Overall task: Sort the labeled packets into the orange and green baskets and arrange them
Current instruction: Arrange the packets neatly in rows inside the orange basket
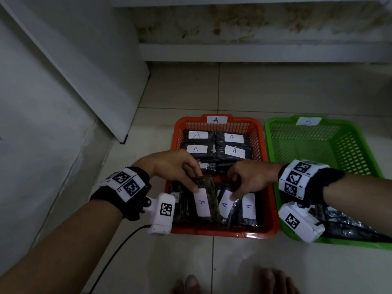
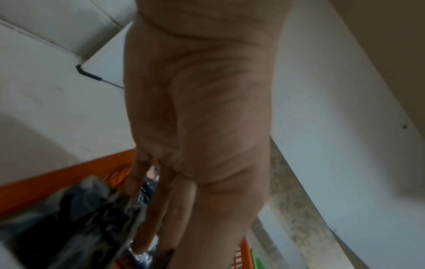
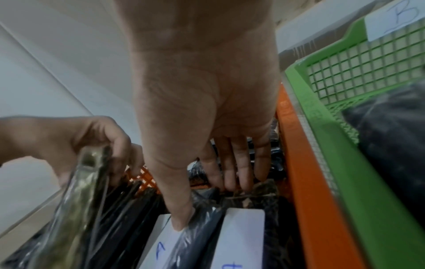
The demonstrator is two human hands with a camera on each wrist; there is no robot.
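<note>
The orange basket (image 1: 222, 234), tagged A, holds dark packets with white A labels. Several lie flat in its far half (image 1: 233, 137); others stand on edge in the near half. My left hand (image 1: 194, 184) pinches the top of one standing A packet (image 1: 204, 205), tilted away from its neighbours; it shows as an olive, glossy packet (image 3: 76, 200) in the right wrist view. My right hand (image 1: 233, 188) grips the neighbouring A packet (image 1: 226, 203), thumb (image 3: 181, 218) on its label, fingers behind it. The green basket (image 1: 269, 143), tagged B, holds dark packets (image 1: 343, 223) at its near end.
The baskets sit side by side on a tiled floor (image 1: 275, 88). A white panel (image 1: 84, 81) leans on the left, its black-capped corner (image 1: 123, 141) near the orange basket. A step (image 1: 254, 52) runs behind. A black cable (image 1: 118, 247) trails below my left wrist. Toes (image 1: 191, 283) show at the bottom.
</note>
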